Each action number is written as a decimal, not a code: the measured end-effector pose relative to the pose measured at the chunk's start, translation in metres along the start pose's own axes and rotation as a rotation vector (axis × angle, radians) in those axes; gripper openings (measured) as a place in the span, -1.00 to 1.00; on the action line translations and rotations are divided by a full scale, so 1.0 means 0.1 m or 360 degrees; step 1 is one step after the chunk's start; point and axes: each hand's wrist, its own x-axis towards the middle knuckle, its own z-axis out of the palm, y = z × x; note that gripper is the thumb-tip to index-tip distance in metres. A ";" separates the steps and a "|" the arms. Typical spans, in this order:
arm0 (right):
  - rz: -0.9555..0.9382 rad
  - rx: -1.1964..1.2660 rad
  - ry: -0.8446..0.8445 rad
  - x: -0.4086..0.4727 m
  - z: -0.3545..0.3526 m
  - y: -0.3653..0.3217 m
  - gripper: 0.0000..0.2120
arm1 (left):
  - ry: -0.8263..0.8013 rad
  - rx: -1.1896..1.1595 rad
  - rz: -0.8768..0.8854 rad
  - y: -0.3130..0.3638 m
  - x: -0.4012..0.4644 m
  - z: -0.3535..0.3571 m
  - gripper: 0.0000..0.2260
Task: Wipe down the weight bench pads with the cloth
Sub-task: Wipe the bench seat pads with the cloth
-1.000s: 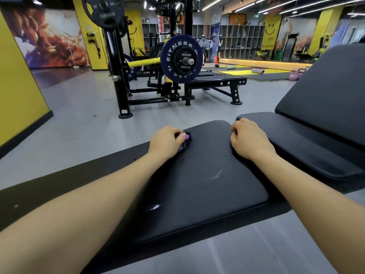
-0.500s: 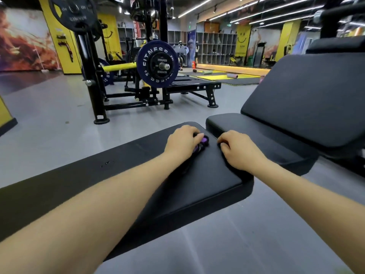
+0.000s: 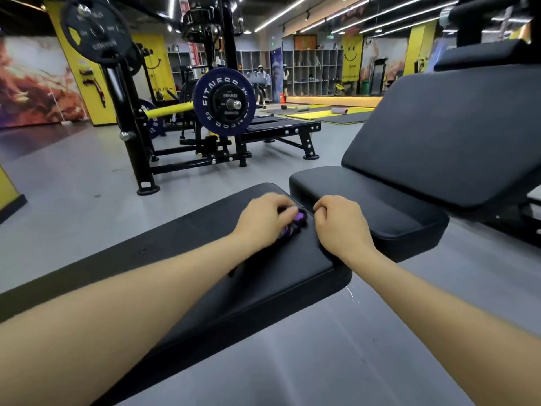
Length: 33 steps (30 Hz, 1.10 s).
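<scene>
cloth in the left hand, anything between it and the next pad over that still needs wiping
Nothing visible blocks it. The left hand holds the purple cloth on the flat pad, near its far end. Only a narrow gap separates it from the seat pad. The right hand rests beside it at that edge.

The gym is brightly and evenly lit by long ceiling strip lights [image 3: 292, 13] that run back in streaks. The grey floor [image 3: 73, 183] carries a soft sheen, and the black bench pad [image 3: 263, 285] shows faint highlights. Shadows are weak and diffuse. Wide-angle distortion bows straight lines near the edges. The left hand [image 3: 263, 218] and purple cloth [image 3: 295, 222] are slightly motion-blurred; the distance looks soft.
</scene>
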 end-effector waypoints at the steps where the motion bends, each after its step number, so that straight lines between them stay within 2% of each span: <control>1: 0.0005 -0.0002 -0.0026 -0.02 0.00 0.01 -0.72 | 0.0013 0.0016 -0.0063 0.01 0.13 0.04 -0.81; 5: -0.0188 -0.0299 -0.0042 -0.10 -0.18 0.09 -0.73 | 0.0069 0.0071 -0.0263 0.08 0.41 0.17 -0.81; 7: -0.0218 -0.0529 0.0011 -0.05 -0.31 0.21 -0.75 | 0.0073 0.0069 -0.0254 0.15 0.33 0.15 -0.80; 9: -0.0120 -0.0601 -0.0030 0.00 -0.35 0.34 -0.76 | 0.0052 0.0089 -0.0159 0.25 0.15 0.13 -0.79; 14: -0.0045 -0.0568 -0.0019 0.03 -0.23 0.42 -0.74 | -0.0041 0.0015 0.0184 0.39 -0.21 0.14 -0.79; 16: -0.0056 -0.0584 0.0019 0.03 -0.21 0.44 -0.74 | -0.0049 -0.0022 0.0165 0.38 -0.11 0.15 -0.80; 22: -0.0060 -0.0495 0.0045 -0.01 -0.20 0.50 -0.72 | -0.0017 0.0165 -0.0151 0.40 0.35 0.30 -0.78; 24: -0.0051 -0.0488 0.0047 -0.01 -0.20 0.51 -0.72 | -0.0011 0.0124 -0.0119 0.46 0.21 0.28 -0.79; 29: -0.0061 -0.0545 0.0046 -0.02 -0.22 0.49 -0.72 | -0.0042 -0.0108 0.0182 0.72 -0.39 0.21 -0.85; 33: -0.0062 -0.0439 0.0024 -0.03 -0.26 0.50 -0.71 | 0.0008 -0.0078 0.0078 0.67 -0.18 0.23 -0.84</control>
